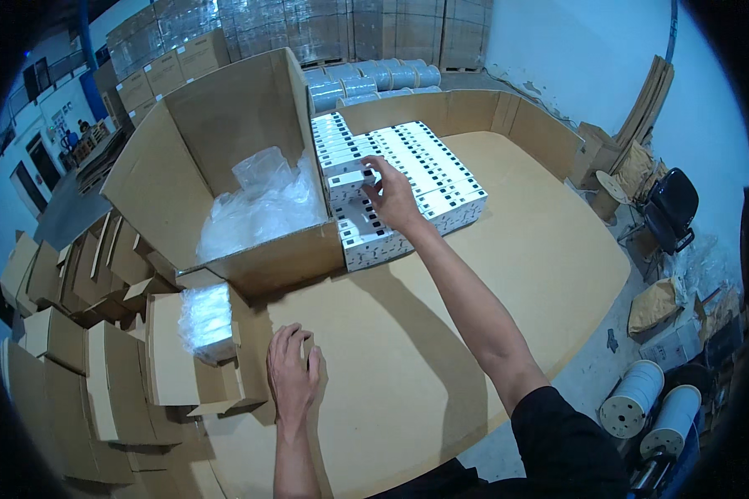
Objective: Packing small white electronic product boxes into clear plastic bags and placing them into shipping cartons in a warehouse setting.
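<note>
Right hand [397,202]: fingers gripping a small white box [350,184] beside the stacked boxes [424,162] (dark printed marks, too small for us to read). Left hand [294,378] on the tabletop [524,241], fingers loosely spread.

A plain black short sleeve [567,441], between 4 and 5 o'clock, covers the upper part of the right arm [474,312], its hem near the elbow. More black cloth [443,484] shows toward 6 o'clock. The left forearm [295,457], near 7 o'clock, is bare, as are both hands [293,378].
</note>
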A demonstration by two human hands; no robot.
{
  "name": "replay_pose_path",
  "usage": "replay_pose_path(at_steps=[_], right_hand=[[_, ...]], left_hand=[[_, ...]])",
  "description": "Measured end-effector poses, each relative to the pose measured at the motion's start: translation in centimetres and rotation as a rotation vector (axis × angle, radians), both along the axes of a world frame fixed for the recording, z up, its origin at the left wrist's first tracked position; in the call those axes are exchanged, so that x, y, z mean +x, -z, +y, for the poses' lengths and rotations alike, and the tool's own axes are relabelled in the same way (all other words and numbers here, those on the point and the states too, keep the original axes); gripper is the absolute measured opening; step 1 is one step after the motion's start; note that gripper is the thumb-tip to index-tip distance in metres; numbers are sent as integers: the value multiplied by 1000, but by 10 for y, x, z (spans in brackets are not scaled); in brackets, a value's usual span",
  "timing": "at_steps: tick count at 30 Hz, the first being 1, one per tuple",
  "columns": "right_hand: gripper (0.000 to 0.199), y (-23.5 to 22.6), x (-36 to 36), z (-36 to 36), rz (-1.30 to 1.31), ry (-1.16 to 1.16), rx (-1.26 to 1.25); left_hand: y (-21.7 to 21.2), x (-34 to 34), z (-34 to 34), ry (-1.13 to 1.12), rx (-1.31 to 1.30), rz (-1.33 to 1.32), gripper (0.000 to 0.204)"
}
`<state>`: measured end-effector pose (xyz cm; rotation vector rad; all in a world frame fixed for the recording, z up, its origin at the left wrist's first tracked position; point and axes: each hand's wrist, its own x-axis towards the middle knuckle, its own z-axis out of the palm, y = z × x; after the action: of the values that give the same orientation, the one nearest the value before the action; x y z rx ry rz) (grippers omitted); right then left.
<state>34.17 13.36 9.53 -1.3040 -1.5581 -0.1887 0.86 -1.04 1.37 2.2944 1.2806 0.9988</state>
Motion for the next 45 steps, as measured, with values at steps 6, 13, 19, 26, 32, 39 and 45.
replay_pose_path(at_steps=[6, 13, 19, 26, 32, 39, 45], right_hand=[[38, -13, -2, -34, 94, -22, -114], [30, -5, -63, -122, 523, -71, -164], [30, 46, -122, -166, 633, -235, -355], [29, 64, -152, -174, 630, -475, -491], [26, 86, -148, -163, 779, -520, -506], [29, 98, -148, -155, 656, -331, -463], [36, 86, -146, -158, 518, -262, -570]], left_hand=[[3, 6, 17, -13, -82, -90, 33], [1, -4, 28, -60, -286, -422, 39], [-10, -4, 31, 188, -838, -829, 32], [2, -17, 34, 152, -861, -900, 30], [5, -6, 33, 148, -706, -933, 43], [4, -1, 30, 113, -582, -845, 55], [0, -6, 29, 68, -497, -579, 62]])
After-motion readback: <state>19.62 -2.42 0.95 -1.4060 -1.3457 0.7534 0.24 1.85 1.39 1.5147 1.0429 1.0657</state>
